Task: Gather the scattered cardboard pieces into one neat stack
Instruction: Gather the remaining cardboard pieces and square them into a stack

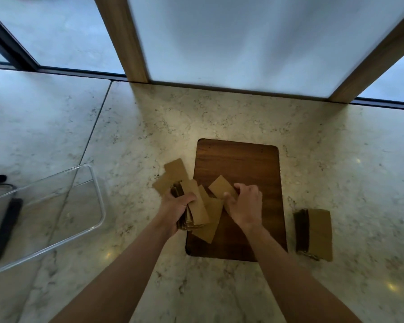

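Brown flat cardboard rectangles (197, 209) sit bunched in the left hand (176, 206), clamped edgewise to align them; right hand (244, 206) pinches a loose cardboard piece (221, 187) just beside.

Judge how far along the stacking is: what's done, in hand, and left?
Done: one squared stack sits right of the wooden board. In hand: the left hand grips a bundle; the right hand presses loose pieces. Left: stray pieces and merging.
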The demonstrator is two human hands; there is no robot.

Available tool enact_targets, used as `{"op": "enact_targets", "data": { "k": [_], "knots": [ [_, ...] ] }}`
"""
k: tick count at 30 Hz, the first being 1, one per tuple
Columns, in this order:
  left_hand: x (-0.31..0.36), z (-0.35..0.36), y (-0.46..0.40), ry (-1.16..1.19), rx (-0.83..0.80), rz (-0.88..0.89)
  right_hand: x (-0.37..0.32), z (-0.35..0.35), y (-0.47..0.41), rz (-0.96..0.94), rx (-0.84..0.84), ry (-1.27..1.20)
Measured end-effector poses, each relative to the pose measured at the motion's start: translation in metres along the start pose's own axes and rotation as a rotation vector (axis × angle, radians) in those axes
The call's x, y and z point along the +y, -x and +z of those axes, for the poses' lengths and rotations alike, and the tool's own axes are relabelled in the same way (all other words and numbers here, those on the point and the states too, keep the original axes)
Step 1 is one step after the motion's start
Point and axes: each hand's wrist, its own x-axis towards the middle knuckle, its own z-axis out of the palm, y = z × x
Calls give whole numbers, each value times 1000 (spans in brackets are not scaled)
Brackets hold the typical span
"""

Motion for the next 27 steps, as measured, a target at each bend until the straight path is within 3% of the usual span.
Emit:
{"op": "enact_targets", "data": {
  "k": [3, 7, 12, 14, 16, 18, 20, 24, 27],
  "knots": [
    [-5, -17, 4, 8, 24, 24, 9, 6, 1, -40, -86, 96],
    [-13, -32, 8, 37, 46, 41, 26, -4, -4, 174, -63, -311],
    [-20, -30, 18, 29, 8, 83, 36, -16, 11, 358, 212, -444],
    [-21, -25, 23, 34, -33, 90, 25, -14, 28, 379, 241, -537],
    [-21, -18, 29, 33, -85, 104, 7, -2, 50, 389, 114, -706],
    [-23, -15, 33, 33, -128, 101, -14, 12, 74, 353, -125, -836],
    [-25, -18, 32, -1, -82, 84, -22, 24, 86, 251, -213, -742],
    [-30, -41, 25, -13, 68, 20, -4, 23, 77, 239, 1, -318],
    [-33, -60, 19, 0, 177, 16, -7, 29, 82, 233, -14, -28]
  ]
}}
